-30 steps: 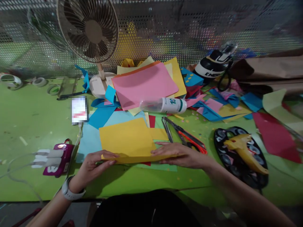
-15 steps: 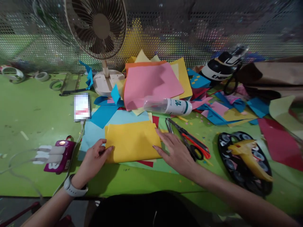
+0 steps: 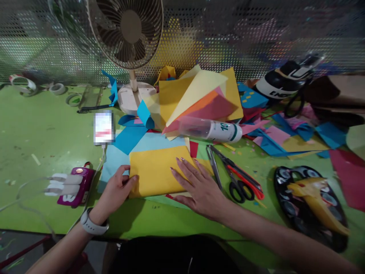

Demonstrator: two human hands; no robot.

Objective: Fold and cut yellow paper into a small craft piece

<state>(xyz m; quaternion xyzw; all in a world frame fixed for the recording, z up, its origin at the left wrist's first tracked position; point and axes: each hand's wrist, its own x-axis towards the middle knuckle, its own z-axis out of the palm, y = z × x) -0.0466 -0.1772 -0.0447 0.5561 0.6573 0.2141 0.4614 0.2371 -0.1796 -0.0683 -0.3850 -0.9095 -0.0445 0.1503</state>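
A folded yellow paper sheet (image 3: 154, 169) lies on the green table (image 3: 42, 140) in front of me, on top of light blue paper. My right hand (image 3: 199, 186) lies flat on its right part with fingers spread, so it is open. My left hand (image 3: 116, 186) rests at the sheet's left edge, thumb and fingertips touching the edge, fingers loosely curled. A white watch sits on my left wrist.
Scissors (image 3: 236, 177) and metal tongs lie right of the sheet. A glue bottle (image 3: 213, 130) lies behind it under a stack of coloured papers lifting in the air. A fan (image 3: 128, 34), a phone (image 3: 103, 127), a purple power bank (image 3: 75, 186) and a black palette (image 3: 310, 198) surround the area.
The yellow sheet has been folded over and now lies flat. My right hand slid from its front edge onto its top. The papers behind have flipped upward.
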